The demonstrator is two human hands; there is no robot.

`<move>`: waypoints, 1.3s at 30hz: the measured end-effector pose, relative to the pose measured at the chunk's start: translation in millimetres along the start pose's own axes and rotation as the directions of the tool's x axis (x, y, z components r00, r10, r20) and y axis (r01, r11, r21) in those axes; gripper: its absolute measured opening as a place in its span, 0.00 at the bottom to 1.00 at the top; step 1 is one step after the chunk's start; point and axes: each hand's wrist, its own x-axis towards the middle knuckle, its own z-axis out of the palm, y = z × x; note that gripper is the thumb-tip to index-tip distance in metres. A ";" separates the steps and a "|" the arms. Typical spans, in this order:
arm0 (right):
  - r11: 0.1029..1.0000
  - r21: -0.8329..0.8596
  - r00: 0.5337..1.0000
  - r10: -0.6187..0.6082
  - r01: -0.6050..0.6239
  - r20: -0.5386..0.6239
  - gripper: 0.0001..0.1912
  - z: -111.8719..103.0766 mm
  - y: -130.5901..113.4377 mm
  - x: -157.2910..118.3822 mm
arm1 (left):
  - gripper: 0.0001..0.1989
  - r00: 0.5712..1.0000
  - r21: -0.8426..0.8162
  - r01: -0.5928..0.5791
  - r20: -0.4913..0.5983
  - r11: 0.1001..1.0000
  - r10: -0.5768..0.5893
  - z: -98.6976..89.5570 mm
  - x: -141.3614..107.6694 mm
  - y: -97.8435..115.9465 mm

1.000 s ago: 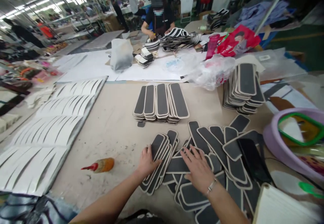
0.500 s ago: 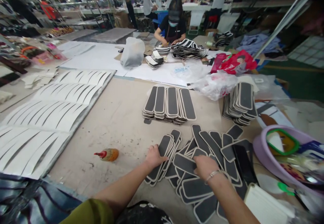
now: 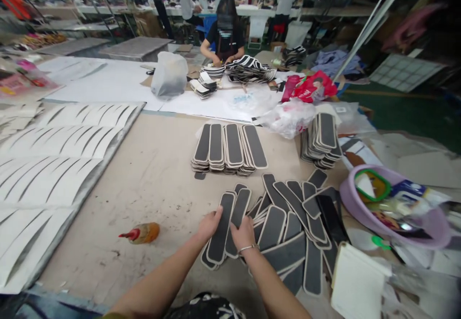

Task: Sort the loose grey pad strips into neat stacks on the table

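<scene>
My left hand (image 3: 210, 224) is closed on the left edge of a dark grey strip with a pale border (image 3: 220, 227), which lies on a small stack. My right hand (image 3: 243, 235) grips another grey strip (image 3: 239, 213), tilted beside the first and partly over the same stack. To the right of my hands spreads a loose pile of such strips (image 3: 272, 227). Beyond them stand neat stacks of the same strips (image 3: 234, 145) in a row. The fingertips under both strips are hidden.
An orange glue bottle with a red tip (image 3: 144, 233) lies on the left. White slit sheets (image 3: 65, 165) cover the far left. A purple basin (image 3: 392, 223) and another stack (image 3: 326, 131) are at right. Across the table a person (image 3: 227, 35) handles striped pieces.
My right hand has moved left from the loose pile with a strip, now beside my left hand. My left hand has shifted slightly on the stack. The view has turned a little right.
</scene>
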 end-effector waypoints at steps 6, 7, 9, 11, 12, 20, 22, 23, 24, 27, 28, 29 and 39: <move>0.997 -0.055 0.998 0.047 -0.046 0.033 0.32 8.4 -7.3 8.0 | 0.29 0.997 -0.001 0.070 -0.042 0.998 -0.070 7.2 3.3 1.1; 0.996 -0.062 0.997 0.061 -0.058 0.049 0.31 6.3 -4.5 11.9 | 0.26 0.996 -0.011 0.074 -0.044 0.997 -0.074 8.2 3.6 -0.2; 0.994 -0.075 0.992 0.086 -0.079 0.094 0.24 0.4 3.1 20.4 | 0.19 0.996 -0.039 0.078 -0.043 0.996 -0.079 9.7 4.0 -4.6; 0.994 -0.074 0.987 0.087 -0.078 0.137 0.19 -6.3 10.9 25.8 | 0.16 0.996 -0.072 0.076 -0.037 0.995 -0.079 10.6 4.7 -10.2; 0.995 -0.069 0.985 0.078 -0.068 0.153 0.18 -9.4 13.9 26.1 | 0.16 0.996 -0.088 0.074 -0.035 0.993 -0.077 10.9 5.2 -13.0; 0.988 -0.152 0.988 0.014 0.010 0.151 0.23 0.5 -0.8 -5.4 | 0.26 0.999 -0.170 0.021 -0.038 0.985 -0.028 6.3 7.0 -12.8; 0.986 -0.164 0.988 0.007 0.019 0.153 0.30 7.8 -7.9 -6.8 | 0.29 1.000 -0.174 0.014 -0.024 0.985 -0.018 6.3 5.8 -8.0; 0.985 -0.171 0.988 0.017 0.010 0.155 0.32 10.4 -10.5 -5.8 | 0.29 1.000 -0.178 0.014 -0.016 0.984 -0.017 6.8 5.2 -5.8; 0.984 -0.181 0.987 0.034 -0.005 0.156 0.33 12.3 -12.5 -4.0 | 0.29 1.000 -0.186 0.016 -0.008 0.982 -0.018 7.5 4.9 -4.1; 0.977 -0.208 0.982 0.079 -0.042 0.173 0.30 13.2 -15.9 1.9 | 0.27 1.000 -0.246 0.019 0.026 0.969 -0.013 10.8 4.6 -2.1; 0.976 -0.215 0.978 0.083 -0.041 0.191 0.29 12.3 -16.9 3.2 | 0.27 0.999 -0.278 0.013 0.038 0.961 -0.003 12.0 4.5 -2.6; 0.975 -0.219 0.973 0.081 -0.032 0.215 0.27 10.9 -18.2 3.9 | 0.27 0.999 -0.314 0.004 0.048 0.949 0.012 13.1 3.9 -3.5; 0.915 -0.342 0.927 -0.082 0.216 0.366 0.19 -15.2 -53.7 -9.5 | 0.32 0.988 -0.506 -0.086 0.066 0.858 0.138 4.0 -21.0 -15.2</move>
